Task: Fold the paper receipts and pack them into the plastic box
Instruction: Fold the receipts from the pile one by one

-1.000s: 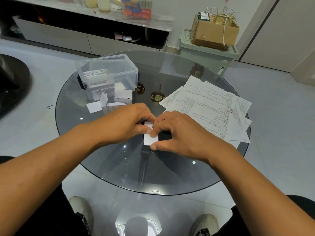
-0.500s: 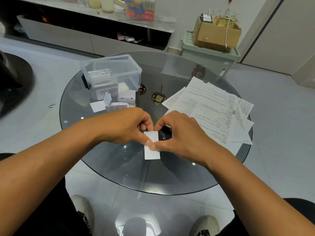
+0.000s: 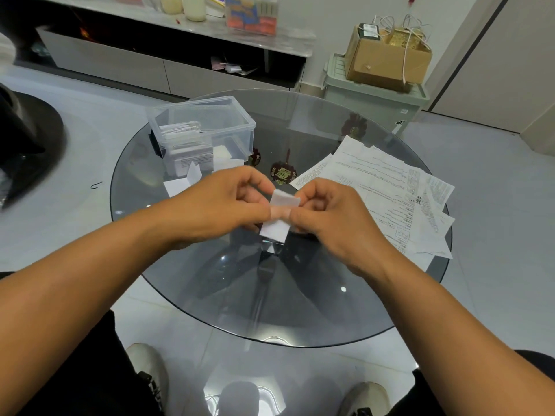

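Left hand (image 3: 222, 202) and right hand (image 3: 327, 214), meeting at frame centre, each pinching one side of a small folded white receipt (image 3: 277, 219) between thumb and curled fingers. Held above the round glass table (image 3: 270, 310), upper flap bent back, lower end hanging down. Clear plastic box (image 3: 204, 133), lidless, in the upper left of the tabletop, well apart from the hands, with folded receipts stacked upright inside at its left end. Loose folded slips (image 3: 183, 183) lying just in front of the box. Spread of unfolded printed receipts (image 3: 387, 187) fanned across the right side of the table, right of the right hand.
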`<state>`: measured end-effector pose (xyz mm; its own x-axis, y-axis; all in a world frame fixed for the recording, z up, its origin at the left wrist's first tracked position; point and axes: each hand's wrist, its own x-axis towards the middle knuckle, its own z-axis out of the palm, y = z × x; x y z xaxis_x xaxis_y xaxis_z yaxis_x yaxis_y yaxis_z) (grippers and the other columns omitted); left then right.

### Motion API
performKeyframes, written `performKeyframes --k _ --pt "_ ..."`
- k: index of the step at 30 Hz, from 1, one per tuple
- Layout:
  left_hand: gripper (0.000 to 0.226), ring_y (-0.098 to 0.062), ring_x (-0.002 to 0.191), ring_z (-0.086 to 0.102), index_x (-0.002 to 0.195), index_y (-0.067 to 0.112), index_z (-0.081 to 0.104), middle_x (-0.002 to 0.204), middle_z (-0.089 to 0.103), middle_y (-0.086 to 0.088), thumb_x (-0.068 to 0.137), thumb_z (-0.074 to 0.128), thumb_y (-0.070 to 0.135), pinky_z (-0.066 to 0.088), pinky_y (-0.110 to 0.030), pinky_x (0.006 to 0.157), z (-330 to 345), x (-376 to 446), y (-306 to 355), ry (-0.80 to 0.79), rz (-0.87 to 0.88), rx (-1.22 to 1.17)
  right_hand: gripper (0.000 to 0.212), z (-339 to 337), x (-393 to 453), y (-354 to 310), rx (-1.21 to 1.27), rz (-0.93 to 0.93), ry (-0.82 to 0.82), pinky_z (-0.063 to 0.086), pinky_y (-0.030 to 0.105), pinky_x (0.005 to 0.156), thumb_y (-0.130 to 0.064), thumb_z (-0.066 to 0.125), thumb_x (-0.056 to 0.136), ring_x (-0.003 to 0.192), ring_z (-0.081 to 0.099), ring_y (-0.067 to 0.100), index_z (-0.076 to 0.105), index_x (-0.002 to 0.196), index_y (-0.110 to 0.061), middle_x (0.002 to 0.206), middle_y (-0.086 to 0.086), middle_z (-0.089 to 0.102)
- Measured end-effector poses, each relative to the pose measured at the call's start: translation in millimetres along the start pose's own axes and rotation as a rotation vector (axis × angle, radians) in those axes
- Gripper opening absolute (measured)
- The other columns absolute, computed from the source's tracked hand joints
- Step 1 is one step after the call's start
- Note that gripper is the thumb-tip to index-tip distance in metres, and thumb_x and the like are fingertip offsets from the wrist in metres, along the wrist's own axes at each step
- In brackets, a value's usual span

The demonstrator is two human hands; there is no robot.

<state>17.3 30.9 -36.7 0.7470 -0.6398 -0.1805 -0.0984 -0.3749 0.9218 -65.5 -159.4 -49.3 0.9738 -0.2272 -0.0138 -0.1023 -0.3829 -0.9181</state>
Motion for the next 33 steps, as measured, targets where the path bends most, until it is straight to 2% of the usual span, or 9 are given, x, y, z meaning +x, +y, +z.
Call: performKeyframes --k 3,7,13,16,19,22,25,29,33 --pt "0.011 -0.017 0.074 0.072 0.1 0.01 0.072 0.08 0.075 -0.008 0.09 0.075 0.012 0.062 -0.032 0.078 4.0 -0.6 3.4 0.021 -0.118 -0.175 0.014 -0.4 1.1 -3.3 0.184 -0.034 0.035 0.055 0.025 0.066 -0.002 0.083 0.082 0.064 0.066 0.012 0.071 0.084 -0.008 0.071 0.01 0.072" --pt "0.014 -0.019 0.085 0.075 0.104 0.004 0.074 0.097 0.077 -0.015 0.091 0.072 0.007 0.062 -0.024 0.075 3.6 2.4 4.4 0.066 -0.179 -0.394 0.015 0.0 0.0 -4.3 0.158 -0.098 -0.009 0.051 0.015 0.067 0.004 0.076 0.085 0.069 0.067 0.003 0.08 0.089 -0.009 0.076 -0.004 0.076" --pt "0.026 -0.025 0.095 0.076 0.113 0.003 0.071 0.103 0.077 -0.016 0.088 0.073 0.01 0.062 -0.03 0.08 1.1 3.1 5.0 0.045 -0.221 -0.556 0.026 3.5 -2.5 -1.0 -0.041 -0.085 0.015 0.06 0.036 0.08 -0.006 0.066 0.089 0.076 0.072 0.018 0.084 0.094 -0.025 0.081 -0.003 0.078" --pt "0.037 -0.027 0.091 0.077 0.113 0.006 0.069 0.098 0.077 -0.015 0.078 0.079 -0.004 0.063 -0.032 0.079 4.5 1.6 1.1 0.105 -0.134 -0.452 0.025 4.9 -2.6 -4.1 -0.013 -0.072 0.047 0.062 0.044 0.085 -0.01 0.066 0.09 0.081 0.074 0.016 0.082 0.099 -0.026 0.086 -0.006 0.079" --pt "0.037 -0.025 0.081 0.077 0.112 0.009 0.067 0.088 0.077 -0.01 0.08 0.079 -0.005 0.061 -0.028 0.074 9.0 0.3 1.6 0.16 -0.045 -0.305 0.021 5.8 -0.6 -4.3 0.079 -0.013 0.08 0.063 0.038 0.078 -0.015 0.077 0.09 0.075 0.076 0.016 0.075 0.11 -0.02 0.084 -0.003 0.079" --pt "0.031 -0.016 0.074 0.074 0.109 0.018 0.068 0.086 0.077 -0.002 0.083 0.081 0.007 0.058 -0.023 0.071 9.1 1.0 0.5 0.246 0.075 -0.08 0.004 6.3 1.8 -2.1 0.066 0.008 0.129 0.061 0.036 0.071 -0.015 0.079 0.089 0.067 0.072 0.017 0.079 0.093 -0.017 0.075 -0.001 0.077" --pt "0.026 -0.009 0.073 0.06 0.105 0.034 0.066 0.09 0.066 0.011 0.084 0.081 0.034 0.052 -0.025 0.069 -6.4 0.1 -0.2 0.452 0.195 0.415 0.006 1.0 4.6 -0.1 -0.212 -0.09 0.222 0.057 0.03 0.072 -0.024 0.075 0.091 0.077 0.069 0.01 0.079 0.086 -0.025 0.077 -0.012 0.074" --pt "0.055 -0.02 0.094 0.058 0.115 0.036 0.056 0.111 0.055 0.008 0.072 0.084 0.055 0.049 -0.04 0.078 -34.0 -4.1 0.4 0.462 -0.001 0.8 0.007 1.9 7.1 3.0 -0.55 -0.095 0.12 0.055 0.038 0.076 -0.033 0.072 0.094 0.082 0.063 0.009 0.077 0.092 -0.03 0.085 -0.015 0.071" --pt "0.036 -0.02 0.086 0.06 0.103 0.028 0.065 0.101 0.067 0.003 0.076 0.087 0.039 0.042 -0.032 0.071 -45.9 -0.9 -10.9 0.361 -0.112 0.804 0.007 6.6 7.7 6.9 -0.435 -0.063 0.126 0.056 0.036 0.074 -0.032 0.072 0.094 0.08 0.065 0.01 0.077 0.091 -0.029 0.082 -0.013 0.072"
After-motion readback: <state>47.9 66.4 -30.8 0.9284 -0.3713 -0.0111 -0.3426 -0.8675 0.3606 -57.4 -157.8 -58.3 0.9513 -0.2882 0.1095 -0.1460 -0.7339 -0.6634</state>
